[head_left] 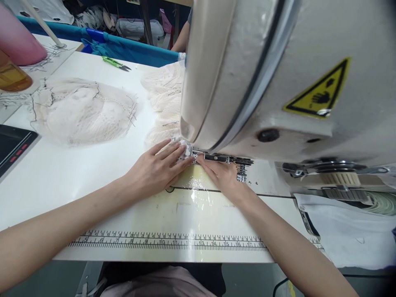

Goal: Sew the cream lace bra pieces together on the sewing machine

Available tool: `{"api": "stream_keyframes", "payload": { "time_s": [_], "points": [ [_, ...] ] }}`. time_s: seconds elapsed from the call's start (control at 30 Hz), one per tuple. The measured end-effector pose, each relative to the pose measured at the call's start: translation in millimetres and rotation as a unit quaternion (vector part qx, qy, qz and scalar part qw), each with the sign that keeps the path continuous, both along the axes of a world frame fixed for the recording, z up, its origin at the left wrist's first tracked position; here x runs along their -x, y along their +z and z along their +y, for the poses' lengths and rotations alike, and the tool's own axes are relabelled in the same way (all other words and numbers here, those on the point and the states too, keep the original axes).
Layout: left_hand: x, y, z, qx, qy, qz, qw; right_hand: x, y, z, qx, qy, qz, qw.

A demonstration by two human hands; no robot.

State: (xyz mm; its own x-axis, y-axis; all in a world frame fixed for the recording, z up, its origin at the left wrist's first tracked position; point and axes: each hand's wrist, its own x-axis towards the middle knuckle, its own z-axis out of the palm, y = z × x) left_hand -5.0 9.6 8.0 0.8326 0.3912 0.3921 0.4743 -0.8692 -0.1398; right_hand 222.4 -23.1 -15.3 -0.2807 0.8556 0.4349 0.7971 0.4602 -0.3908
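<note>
Under the head of a sewing machine (pixel 247 74) lies a gathered strip of cream lace fabric (pixel 163 99). My left hand (pixel 159 165) rests flat on the lace at the left of the needle area, its fingers stretched out. On the other side, my right hand (pixel 219 171) reaches in below the machine head, close to the presser foot area. Its fingertips are partly hidden by the machine parts, and I cannot make out what they pinch, if anything. The needle itself is hidden.
Another sheer cream lace piece (pixel 83 111) with dark threads lies at the left. Green thread snips (pixel 116 63) lie farther back. A black device (pixel 15 146) and a pink thread cone (pixel 21 37) stand left. White cloth (pixel 352 235) lies right. A printed ruler (pixel 173 242) runs along the front edge.
</note>
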Motion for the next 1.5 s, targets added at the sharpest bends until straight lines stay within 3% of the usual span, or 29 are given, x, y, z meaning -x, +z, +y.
{"api": "stream_keyframes", "payload": {
  "time_s": [0.17,0.37,0.73,0.97,1.5],
  "points": [
    [-1,-0.5,1,-0.025,0.007,0.008,1.000,2,6.5,-3,0.022,-0.006,-0.014,1.000],
    [-3,-0.1,-1,-0.068,-0.028,0.001,0.997,-1,15.1,-4,0.015,0.014,-0.059,0.998],
    [-1,0.4,4,0.020,-0.011,-0.010,1.000,-4,5.7,-16,-0.008,0.023,-0.067,0.997],
    [0,-5.0,4,0.010,-0.005,-0.010,1.000,-5,2.2,-15,0.025,0.039,-0.054,0.997],
    [-3,0.5,3,0.017,0.014,-0.003,1.000,1,4.7,-15,-0.011,0.001,-0.142,0.990]
  ]
}}
